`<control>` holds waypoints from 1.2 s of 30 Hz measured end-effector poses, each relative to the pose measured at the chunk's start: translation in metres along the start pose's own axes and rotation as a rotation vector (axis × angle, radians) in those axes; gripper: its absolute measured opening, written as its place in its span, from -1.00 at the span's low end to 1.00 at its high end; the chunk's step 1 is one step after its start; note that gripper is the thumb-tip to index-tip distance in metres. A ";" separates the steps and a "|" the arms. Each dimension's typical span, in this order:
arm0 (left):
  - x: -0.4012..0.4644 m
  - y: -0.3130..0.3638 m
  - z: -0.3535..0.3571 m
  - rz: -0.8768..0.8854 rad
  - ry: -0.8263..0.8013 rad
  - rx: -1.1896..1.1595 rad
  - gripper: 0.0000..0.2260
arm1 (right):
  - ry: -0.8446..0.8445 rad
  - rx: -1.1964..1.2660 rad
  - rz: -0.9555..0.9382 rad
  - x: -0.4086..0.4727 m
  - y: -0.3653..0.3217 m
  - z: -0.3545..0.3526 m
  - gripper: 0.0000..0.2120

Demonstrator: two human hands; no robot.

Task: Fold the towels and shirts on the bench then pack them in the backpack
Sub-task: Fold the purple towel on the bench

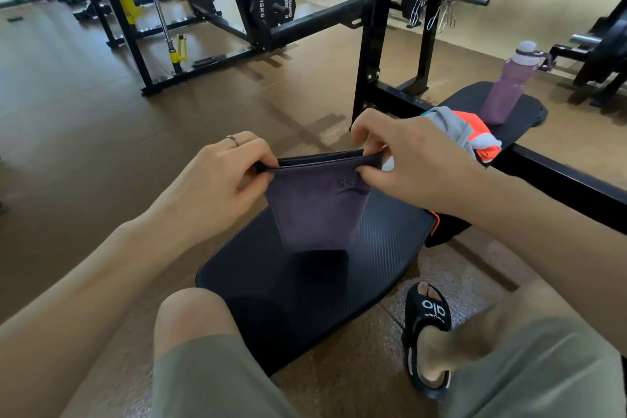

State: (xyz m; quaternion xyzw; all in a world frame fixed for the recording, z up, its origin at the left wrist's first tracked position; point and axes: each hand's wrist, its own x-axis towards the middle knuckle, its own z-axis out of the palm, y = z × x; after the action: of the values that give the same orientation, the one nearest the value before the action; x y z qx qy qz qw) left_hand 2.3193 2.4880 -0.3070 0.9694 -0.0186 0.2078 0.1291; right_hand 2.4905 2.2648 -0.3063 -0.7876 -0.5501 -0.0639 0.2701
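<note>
Indoors, padded bench (383, 248), brown gym floor (84, 132)

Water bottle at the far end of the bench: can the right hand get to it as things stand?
Probably not right away. The right hand is pinching the folded purple towel, and the pile of clothes lies between it and the water bottle. Freed, it could likely reach over the pile.

Both your forearms reach forward from the lower corners, bare, converging toward the middle. Your left hand (220, 176) sits knuckles up, a ring on one finger, fingers curled down with thumb and fingertips pinching a towel (315, 204) at its upper left corner. Your right hand (410, 159) mirrors it, index raised and bent, thumb and fingers pinching the upper right corner. Hands level, apart, wrists slightly bent.
</note>
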 end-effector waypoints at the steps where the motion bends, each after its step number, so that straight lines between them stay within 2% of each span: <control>1: 0.000 0.000 -0.003 0.003 -0.008 -0.005 -0.90 | 0.001 0.011 0.006 0.001 0.000 -0.002 -0.72; 4: 0.001 -0.003 -0.007 -0.002 -0.030 -0.009 -0.88 | -0.001 0.059 0.019 0.006 0.001 -0.007 -0.67; 8: 0.010 -0.012 0.000 -0.115 -0.010 -0.085 -0.82 | -0.050 0.116 0.050 0.026 0.016 0.004 -0.63; 11: 0.025 -0.027 0.014 -0.120 -0.031 -0.036 -0.79 | -0.144 -0.002 0.006 0.051 0.040 0.026 -0.62; 14: 0.044 -0.042 0.022 -0.110 -0.065 0.091 -0.79 | -0.251 -0.145 0.038 0.079 0.055 0.039 -0.76; 16: 0.053 -0.047 0.019 -0.118 -0.013 0.167 -0.81 | -0.171 -0.181 0.065 0.092 0.056 0.037 -0.83; 19: 0.048 -0.045 0.013 -0.075 0.116 0.198 -0.87 | 0.057 -0.159 0.061 0.090 0.056 0.032 -0.88; 22: 0.025 -0.036 0.033 -0.014 0.123 0.191 -0.89 | 0.164 -0.169 -0.008 0.054 0.061 0.049 -0.90; 25: -0.013 -0.031 0.097 -0.001 -0.071 0.207 -0.91 | 0.030 -0.220 -0.033 -0.005 0.071 0.101 -0.80; 28: -0.056 -0.019 0.169 -0.051 -0.353 0.187 -0.88 | -0.178 -0.276 0.030 -0.071 0.080 0.157 -0.73; 31: -0.093 0.004 0.214 -0.084 -0.544 0.166 -0.85 | -0.287 -0.257 0.074 -0.125 0.082 0.192 -0.64; 33: -0.106 0.022 0.225 -0.043 -0.601 0.152 -0.83 | -0.327 -0.213 0.102 -0.149 0.080 0.199 -0.61; 36: -0.109 0.032 0.226 0.014 -0.628 0.116 -0.80 | -0.381 -0.260 0.112 -0.162 0.080 0.196 -0.67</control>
State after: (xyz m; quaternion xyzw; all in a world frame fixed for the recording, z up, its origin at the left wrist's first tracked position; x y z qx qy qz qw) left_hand 2.3069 2.3967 -0.5427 0.9918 -0.0524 -0.0998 0.0603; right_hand 2.4617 2.2073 -0.5655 -0.8430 -0.5336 0.0305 0.0609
